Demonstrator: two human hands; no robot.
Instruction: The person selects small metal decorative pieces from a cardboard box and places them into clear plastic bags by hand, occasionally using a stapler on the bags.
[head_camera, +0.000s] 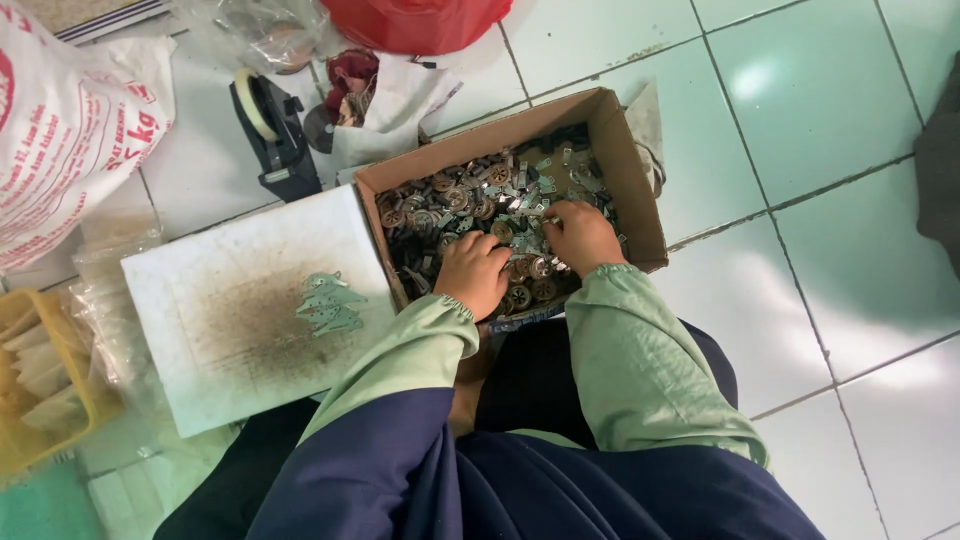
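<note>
Clothing as seen from the head camera. Both arms are covered by long sleeves of pale green cloth, each gathered at the wrist into a narrow elasticated cuff (fine puckers are visible along the edge). The left hand (473, 274) and right hand (583, 236) are left bare; no gloves, rings or watch can be made out. Over the upper arms and chest a dark navy garment is draped, its smooth folds overlapping the green sleeves.

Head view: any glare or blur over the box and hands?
Head view: soft glare patches on the floor tiles; small glints off the metal parts in the cardboard box; left hand and right hand evenly lit, slightly soft; white board unglared.
</note>
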